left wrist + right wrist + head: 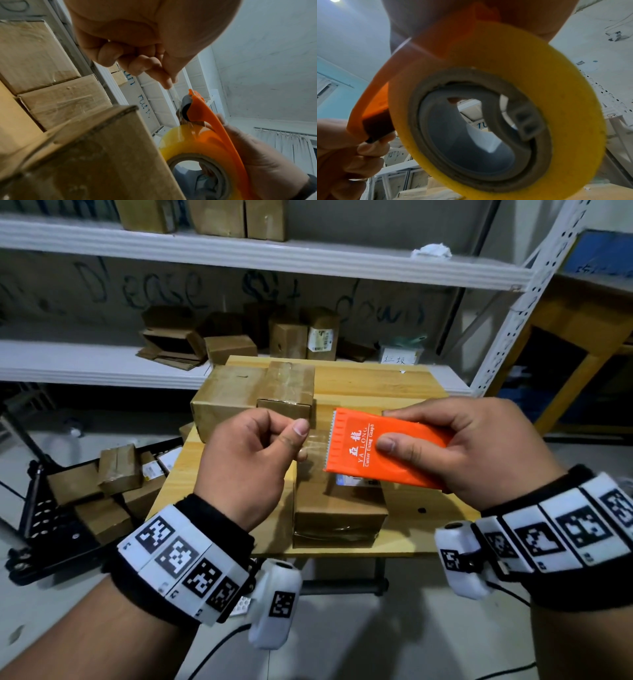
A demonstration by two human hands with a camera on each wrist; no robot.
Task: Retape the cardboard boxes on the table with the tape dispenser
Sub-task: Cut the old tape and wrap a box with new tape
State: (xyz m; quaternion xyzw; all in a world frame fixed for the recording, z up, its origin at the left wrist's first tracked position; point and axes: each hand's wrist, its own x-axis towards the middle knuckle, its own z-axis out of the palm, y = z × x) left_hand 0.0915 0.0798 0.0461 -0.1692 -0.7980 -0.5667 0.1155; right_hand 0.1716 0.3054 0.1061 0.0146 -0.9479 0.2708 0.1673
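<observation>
My right hand (455,440) grips an orange tape dispenser (373,446) above the wooden table (394,385), thumb on its printed top. Its yellowish tape roll (496,108) fills the right wrist view and also shows as the tape roll (193,146) in the left wrist view. My left hand (260,446) pinches the clear tape end (313,441) between thumb and forefinger, just left of the toothed cutter. A short strip of tape (175,93) runs from the fingers to the roller. Under both hands lies a brown cardboard box (339,515). Two more boxes (253,395) stand at the table's far left.
White metal shelves (239,258) behind the table hold several cardboard boxes (287,337). A black cart (51,525) with more boxes stands on the floor at the left. A wooden frame (582,337) is at the right.
</observation>
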